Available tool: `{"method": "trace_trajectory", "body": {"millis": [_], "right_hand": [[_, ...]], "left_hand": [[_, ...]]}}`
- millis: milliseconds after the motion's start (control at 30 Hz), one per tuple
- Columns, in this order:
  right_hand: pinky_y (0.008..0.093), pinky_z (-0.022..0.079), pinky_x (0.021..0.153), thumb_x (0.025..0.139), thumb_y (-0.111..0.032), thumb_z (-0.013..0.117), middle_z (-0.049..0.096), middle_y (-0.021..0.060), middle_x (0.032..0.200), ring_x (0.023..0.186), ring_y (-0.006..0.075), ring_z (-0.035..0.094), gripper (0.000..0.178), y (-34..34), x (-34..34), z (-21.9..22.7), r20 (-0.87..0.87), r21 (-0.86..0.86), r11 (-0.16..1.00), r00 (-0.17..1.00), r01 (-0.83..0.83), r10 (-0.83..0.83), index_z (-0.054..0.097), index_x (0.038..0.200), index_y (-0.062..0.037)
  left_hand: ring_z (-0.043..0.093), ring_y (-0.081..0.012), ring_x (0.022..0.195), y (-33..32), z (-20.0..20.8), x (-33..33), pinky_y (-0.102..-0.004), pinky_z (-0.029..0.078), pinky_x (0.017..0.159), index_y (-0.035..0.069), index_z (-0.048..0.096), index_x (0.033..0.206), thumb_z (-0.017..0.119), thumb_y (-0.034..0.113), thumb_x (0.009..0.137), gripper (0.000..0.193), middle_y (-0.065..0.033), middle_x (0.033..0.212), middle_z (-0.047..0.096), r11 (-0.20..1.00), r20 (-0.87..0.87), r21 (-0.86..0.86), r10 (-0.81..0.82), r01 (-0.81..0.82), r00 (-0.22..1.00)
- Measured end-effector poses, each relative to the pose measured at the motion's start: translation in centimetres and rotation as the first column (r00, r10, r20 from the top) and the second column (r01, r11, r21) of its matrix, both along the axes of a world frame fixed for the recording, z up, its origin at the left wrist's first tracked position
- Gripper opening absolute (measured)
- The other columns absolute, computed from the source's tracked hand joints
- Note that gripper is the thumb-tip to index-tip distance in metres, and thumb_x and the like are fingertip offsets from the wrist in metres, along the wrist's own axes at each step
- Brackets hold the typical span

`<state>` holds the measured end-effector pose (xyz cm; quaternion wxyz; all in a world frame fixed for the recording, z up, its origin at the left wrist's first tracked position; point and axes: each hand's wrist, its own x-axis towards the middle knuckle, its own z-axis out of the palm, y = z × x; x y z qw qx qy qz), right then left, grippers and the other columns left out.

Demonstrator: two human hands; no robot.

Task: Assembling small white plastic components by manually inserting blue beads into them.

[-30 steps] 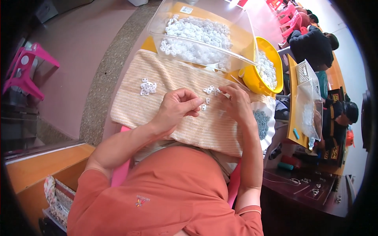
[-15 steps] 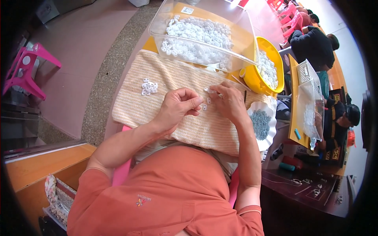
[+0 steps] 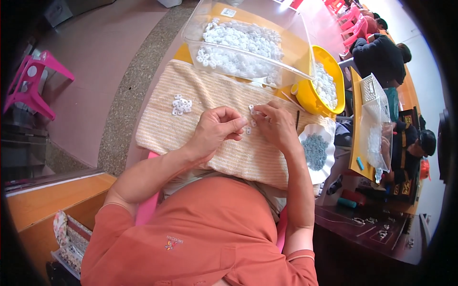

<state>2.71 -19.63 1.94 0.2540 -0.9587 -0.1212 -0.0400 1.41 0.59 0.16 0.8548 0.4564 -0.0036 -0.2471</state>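
Note:
My left hand [image 3: 218, 128] hovers over the striped towel [image 3: 176, 133], thumb and fingers pinched together. Whatever sits in that pinch is too small to make out. Just to its right, my right hand [image 3: 275, 123] reaches down with bent fingers at a few small white plastic pieces [image 3: 248, 129] on the towel. Its fingertips touch or cover some of them, and I cannot tell if one is gripped. A small heap of similar white pieces [image 3: 181, 105] lies on the towel at the left. Small grey-blue parts [image 3: 315, 151] fill a white fluted dish [image 3: 327, 170] by my right forearm.
Beyond the towel stands a clear plastic bin [image 3: 191, 35] of white pieces. A yellow bucket [image 3: 339, 78] holding more white pieces is right of it. A dark thin stick [image 3: 297, 119] lies near the dish. Other people [image 3: 381, 59] sit at the right; a pink stool [image 3: 36, 88] is far left.
My right hand has shifted very slightly over the loose white pieces. The left hand holds the same pinch in nearly the same place.

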Motion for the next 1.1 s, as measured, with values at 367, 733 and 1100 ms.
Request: {"method": "trace_trajectory", "body": {"millis": [367, 733, 1100], "right_hand": [[0.0344, 0.048, 0.065, 0.079, -0.011, 0.069, 0.063, 0.0121, 0.084, 0.069, 0.0259, 0.062, 0.019, 0.5, -2.2, 0.3, 0.008, 0.127, 0.992, 1.0, 0.0, -0.001, 0.069, 0.096, -0.0024], [0.0362, 0.048, 0.067, 0.08, -0.015, 0.067, 0.064, 0.0114, 0.086, 0.073, 0.0283, 0.062, 0.016, 1.0, -1.1, 0.4, 0.012, 0.138, 0.986, 0.995, 0.096, -0.098, 0.07, 0.089, -0.003], [0.0425, 0.049, 0.076, 0.081, -0.021, 0.06, 0.062, 0.0136, 0.092, 0.087, 0.0327, 0.062, 0.017, 2.5, 1.3, 0.1, -0.032, -0.178, 0.976, 0.991, 0.123, -0.13, 0.068, 0.086, -0.0063]], "left_hand": [[0.061, -0.0073, 0.069, 0.0, -0.3, 0.1, -0.0217, 0.053, 0.063, 0.004, 0.062, 0.089, 0.067, 0.01, 0.088, 0.008, -0.0036, 0.081, 0.065, 1.0, 0.001, -0.002, -0.008, 0.008, 1.0], [0.061, -0.0071, 0.069, -0.1, -0.2, 0.0, -0.0216, 0.053, 0.062, 0.004, 0.062, 0.089, 0.067, 0.009, 0.087, 0.008, -0.0036, 0.081, 0.065, 1.0, -0.004, 0.001, -0.016, 0.017, 1.0], [0.06, -0.0079, 0.067, 0.0, 0.0, 0.0, -0.0222, 0.053, 0.061, 0.004, 0.062, 0.088, 0.067, 0.01, 0.087, 0.008, -0.0026, 0.078, 0.064, 1.0, 0.014, -0.003, -0.004, 0.004, 1.0]]}}
